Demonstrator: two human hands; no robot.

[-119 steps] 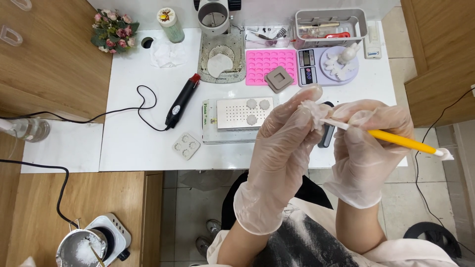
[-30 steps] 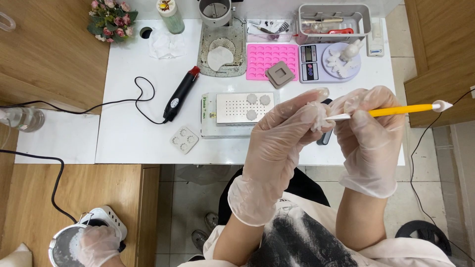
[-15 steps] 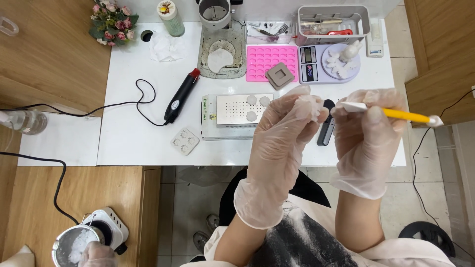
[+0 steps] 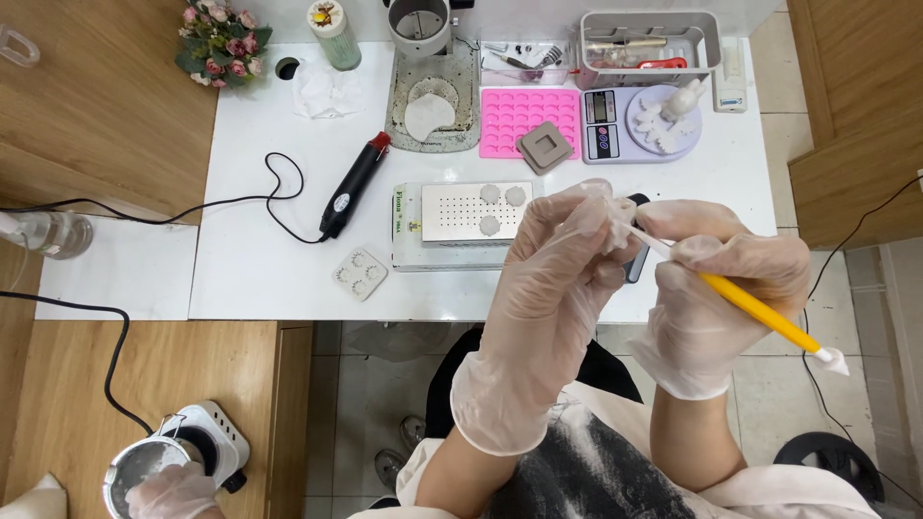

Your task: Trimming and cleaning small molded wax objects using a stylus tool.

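My left hand [image 4: 553, 279], in a clear glove, pinches a small white piece [image 4: 611, 227] at its fingertips, above the front edge of the white table [image 4: 250, 259]. My right hand [image 4: 721, 288], also gloved, grips a yellow-handled tool [image 4: 755, 309] with white tips; its near tip touches the white piece. The tool's other end points down to the right. Both hands hover in front of a white perforated plate [image 4: 461, 223] that carries three round white discs.
A black and red heat gun [image 4: 354, 185] with cord lies left of the plate, next to a small white mould [image 4: 361, 274]. Behind stand a pink silicone mould [image 4: 524, 117], a scale [image 4: 639, 125] and a grey tray [image 4: 646, 34]. Another person's gloved hand [image 4: 168, 490] touches a metal pot at bottom left.
The yellow tool has swung from pointing right and level to slanting down to the right. The other person's hand has stayed at the metal pot at bottom left.
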